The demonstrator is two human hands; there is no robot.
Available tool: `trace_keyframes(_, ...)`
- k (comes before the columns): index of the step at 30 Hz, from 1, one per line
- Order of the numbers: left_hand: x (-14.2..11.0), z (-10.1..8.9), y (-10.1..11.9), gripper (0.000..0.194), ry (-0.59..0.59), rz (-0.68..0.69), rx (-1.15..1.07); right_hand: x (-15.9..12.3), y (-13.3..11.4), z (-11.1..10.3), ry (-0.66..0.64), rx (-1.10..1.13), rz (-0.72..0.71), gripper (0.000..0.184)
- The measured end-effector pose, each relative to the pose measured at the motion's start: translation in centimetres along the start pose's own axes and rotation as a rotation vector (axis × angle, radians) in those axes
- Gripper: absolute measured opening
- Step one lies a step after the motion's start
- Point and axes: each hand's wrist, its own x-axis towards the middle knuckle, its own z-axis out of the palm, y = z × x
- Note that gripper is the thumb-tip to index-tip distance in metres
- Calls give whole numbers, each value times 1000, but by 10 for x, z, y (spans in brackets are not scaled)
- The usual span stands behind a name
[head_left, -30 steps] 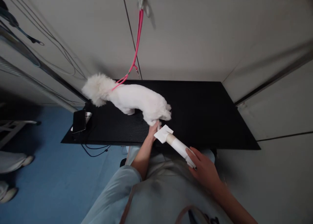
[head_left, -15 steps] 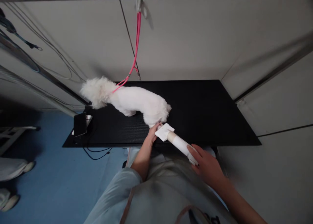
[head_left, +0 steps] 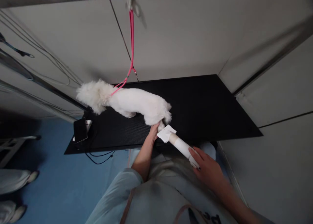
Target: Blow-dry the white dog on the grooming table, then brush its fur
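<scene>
A white dog (head_left: 137, 101) with a close-cropped body and fluffy head stands on a black-topped table, facing left. A pink leash loop (head_left: 132, 41) hangs from above and goes round its neck. My left hand (head_left: 154, 131) is closed round the dog's hind leg (head_left: 161, 126) near the front edge; some fingers are hidden. My right hand (head_left: 205, 163) grips the thick handle of a white pet brush (head_left: 182, 147) with a wide flat head and a beige band. The brush head is right by the held leg; whether its underside touches the fur is hidden.
The black table (head_left: 195, 103) stands against a pale wall. A phone-like dark device (head_left: 80, 130) sits at the table's left corner, with a black cable (head_left: 100, 163) hanging below. A ribbed hose (head_left: 36, 100) runs along the left. Another person's feet (head_left: 31, 176) show at lower left.
The view has tilted and shifted slightly. The brush head sits a little lower, showing more of the held hind leg. Both hands keep their grips.
</scene>
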Motion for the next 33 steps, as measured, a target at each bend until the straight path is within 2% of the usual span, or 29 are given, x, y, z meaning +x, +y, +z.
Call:
trace_keyframes(3, 2, -3, 5, 35, -6, -22, 38, -4, -6, 5, 4, 36, 45, 61)
trace_keyframes(9, 3, -2, 15, 17, -96, -105, 150, -5, -11, 5, -2, 91, 103, 64)
trace_keyframes(18, 0, 15, 13, 29, -92, -163, 145, 1, -16, -5, -68, 143, 132, 66)
trace_keyframes(22, -2, 20, 12, 31, -104, -171, 88, -3, -15, -2, -61, 124, 131, 65)
trace_keyframes(28, -11, 23, 9, 49, -119, -199, -18, -18, -9, 4, -35, 90, 108, 66)
trace_keyframes(33, -19, 23, 10, 38, -104, -196, -151, -27, -8, 7, -13, 96, 120, 69)
